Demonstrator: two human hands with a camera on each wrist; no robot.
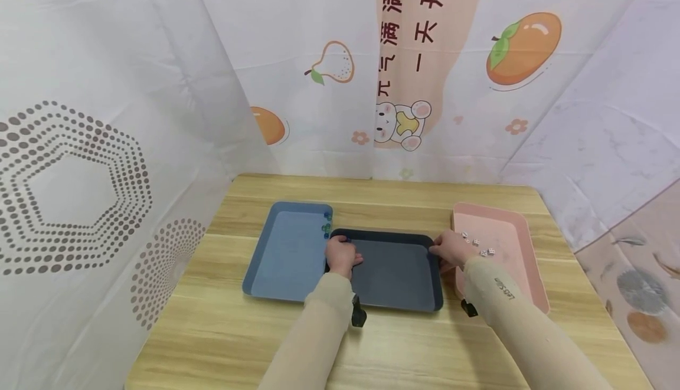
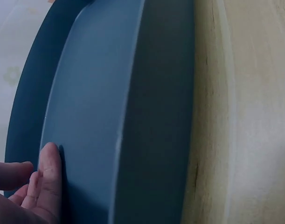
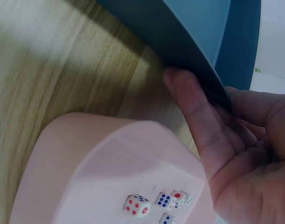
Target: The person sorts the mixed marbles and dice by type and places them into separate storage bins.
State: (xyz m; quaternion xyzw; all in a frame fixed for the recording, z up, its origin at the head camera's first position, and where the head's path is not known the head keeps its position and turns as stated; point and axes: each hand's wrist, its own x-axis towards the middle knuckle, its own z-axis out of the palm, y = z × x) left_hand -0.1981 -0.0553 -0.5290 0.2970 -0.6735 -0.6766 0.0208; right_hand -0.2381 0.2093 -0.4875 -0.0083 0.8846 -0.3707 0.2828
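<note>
A dark blue-grey rectangular tray (image 1: 395, 269) lies on the wooden table between two other trays. My left hand (image 1: 342, 254) holds it at the left end, near the far corner. In the left wrist view, fingers (image 2: 50, 179) of that hand rest against the tray's inner side; part of the grip is hidden. At the opposite end, my right hand (image 1: 454, 249) pinches the right wall near the far corner. The right wrist view shows the fingers (image 3: 196, 100) outside the wall and the thumb over the rim.
To the left lies a blue tray (image 1: 289, 254) with several small blue and green pieces (image 1: 326, 228) by its right edge. A pink tray (image 1: 523, 260) on the right holds several white dice (image 3: 137, 206). Printed curtains hang behind the table (image 1: 404, 348).
</note>
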